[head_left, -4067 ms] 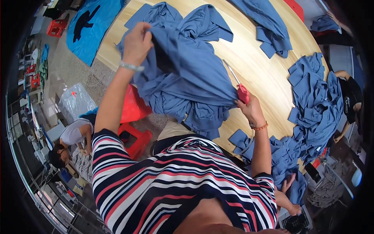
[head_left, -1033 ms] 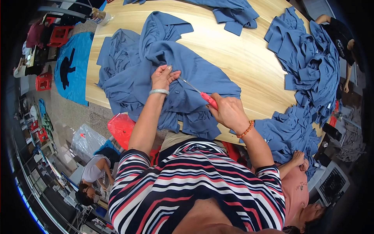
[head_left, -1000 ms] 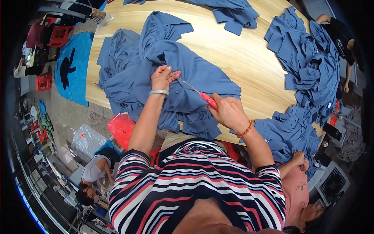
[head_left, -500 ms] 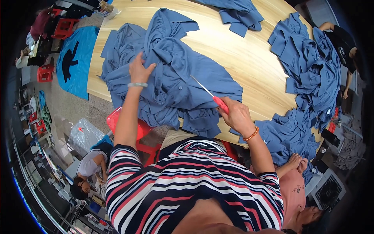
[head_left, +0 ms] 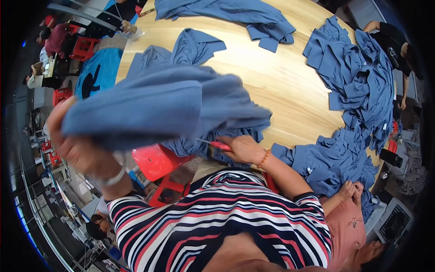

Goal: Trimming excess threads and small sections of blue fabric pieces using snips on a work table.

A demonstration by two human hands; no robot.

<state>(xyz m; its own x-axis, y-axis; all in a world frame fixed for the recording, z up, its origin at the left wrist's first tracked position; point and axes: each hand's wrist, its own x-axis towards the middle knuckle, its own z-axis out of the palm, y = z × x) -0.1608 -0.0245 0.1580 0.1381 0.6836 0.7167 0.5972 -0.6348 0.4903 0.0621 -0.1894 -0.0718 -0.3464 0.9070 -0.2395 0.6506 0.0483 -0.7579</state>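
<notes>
A blue-grey garment [head_left: 149,106] is lifted off the table at the left, stretched sideways and smeared by motion. My left hand [head_left: 84,149], wearing a pale bangle, is closed on its left end and blurred. The garment's right part trails down onto the cloth heap at the table's near edge. My right hand [head_left: 247,149], with an orange bead bracelet, is closed round the red handle of a slim pointed metal tool [head_left: 220,145]. Its thin tip points left, low over the near edge of the cloth. Another blue-grey garment [head_left: 195,47] lies just behind the lifted one.
More blue-grey garments [head_left: 226,16] lie at the far side of the wooden table [head_left: 290,81], and a long pile [head_left: 362,86] runs down the right. A co-worker's hands [head_left: 351,192] touch cloth at the near right. A red stool [head_left: 161,161] stands below the left edge.
My left hand has taken hold of the garment and swung it up and toward the left. My right hand has moved left and nearer to me with the tool.
</notes>
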